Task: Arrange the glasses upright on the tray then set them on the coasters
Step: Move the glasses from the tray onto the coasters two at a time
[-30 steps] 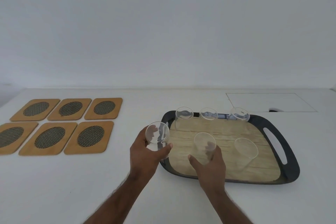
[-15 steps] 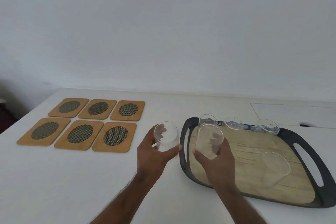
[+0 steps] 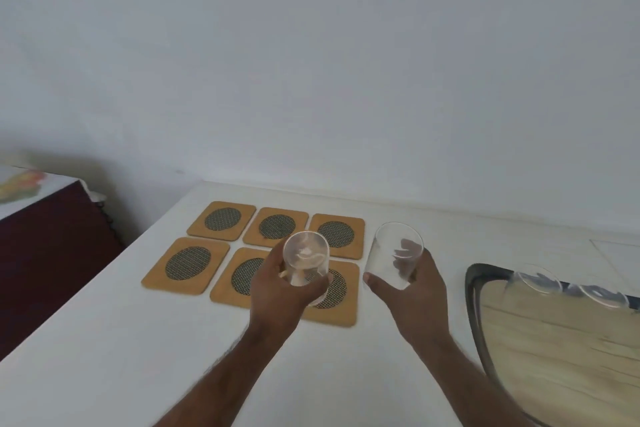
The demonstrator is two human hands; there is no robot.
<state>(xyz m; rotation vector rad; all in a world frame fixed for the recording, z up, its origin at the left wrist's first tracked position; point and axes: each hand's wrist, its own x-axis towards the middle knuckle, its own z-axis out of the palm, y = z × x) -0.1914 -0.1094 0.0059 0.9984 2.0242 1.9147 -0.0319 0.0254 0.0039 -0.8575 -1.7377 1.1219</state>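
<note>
My left hand (image 3: 281,291) grips a clear glass (image 3: 306,257) upright in the air over the front row of the wooden coasters (image 3: 186,264), above the front right one. My right hand (image 3: 412,291) holds a second clear glass (image 3: 394,253) just right of the coaster group, above the white table. Several coasters with dark mesh ovals lie in two rows of three. The dark-rimmed tray (image 3: 475,291) with a wood-look floor sits at the right edge, with two more glasses (image 3: 537,279) at its back; its right part is out of frame.
The white table (image 3: 114,357) ends at its left edge close to the coasters. Beyond that edge stands dark red furniture (image 3: 52,253) with a cloth on top. A plain wall runs behind the table.
Both hands have carried their glasses left, away from the tray; the left glass now hangs over the coasters. The view has swung left, pushing the tray to the right edge.
</note>
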